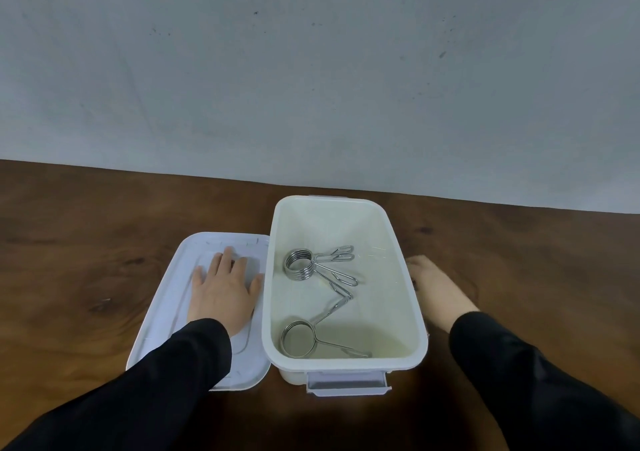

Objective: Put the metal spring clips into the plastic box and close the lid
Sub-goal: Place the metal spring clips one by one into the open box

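A white plastic box stands open on the wooden table. Two metal spring clips lie inside it: one coil clip toward the far left and another spring clip at the near left, their wire handles crossing in the middle. The white lid lies flat on the table just left of the box. My left hand rests palm down on the lid with fingers spread. My right hand lies against the box's right outer wall, fingers curled toward it, holding nothing that I can see.
The brown wooden table runs to a grey wall behind the box. A latch flap hangs at the box's near end. Both forearms are in black sleeves.
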`<action>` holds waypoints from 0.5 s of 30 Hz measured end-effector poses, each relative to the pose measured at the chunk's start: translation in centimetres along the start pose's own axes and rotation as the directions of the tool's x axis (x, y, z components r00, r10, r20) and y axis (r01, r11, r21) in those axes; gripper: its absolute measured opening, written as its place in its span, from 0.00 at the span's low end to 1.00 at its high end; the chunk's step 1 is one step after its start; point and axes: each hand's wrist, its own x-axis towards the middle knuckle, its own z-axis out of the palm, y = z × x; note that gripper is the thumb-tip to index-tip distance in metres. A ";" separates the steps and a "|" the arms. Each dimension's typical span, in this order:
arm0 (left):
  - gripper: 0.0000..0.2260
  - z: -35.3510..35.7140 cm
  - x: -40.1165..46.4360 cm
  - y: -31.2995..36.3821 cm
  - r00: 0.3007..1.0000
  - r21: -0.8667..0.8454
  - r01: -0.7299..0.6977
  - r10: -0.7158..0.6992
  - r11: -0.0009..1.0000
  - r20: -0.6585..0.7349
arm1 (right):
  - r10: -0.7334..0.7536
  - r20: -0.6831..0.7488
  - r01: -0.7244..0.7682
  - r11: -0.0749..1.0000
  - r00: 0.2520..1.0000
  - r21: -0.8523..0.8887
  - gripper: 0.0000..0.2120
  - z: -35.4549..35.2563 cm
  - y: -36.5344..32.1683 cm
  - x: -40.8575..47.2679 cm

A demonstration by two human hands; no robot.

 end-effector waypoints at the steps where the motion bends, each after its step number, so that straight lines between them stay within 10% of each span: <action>1: 0.24 0.0 0.0 0.0 1.000 -0.003 0.000 0.000 1.000 0.003 | 0.008 -0.051 -0.008 1.000 0.999 0.001 0.06 -1.4 0.0 0.5; 7: 0.25 -0.1 -0.2 -0.1 1.000 -0.003 -0.006 0.006 1.000 -0.004 | -0.112 -0.333 0.159 0.980 0.936 0.116 0.06 -12.8 -6.0 1.5; 15: 0.27 0.5 0.1 -0.5 1.000 -0.018 -0.011 0.011 1.000 -0.009 | -0.549 0.336 0.599 0.799 0.765 -0.059 0.06 -7.9 -17.4 -2.6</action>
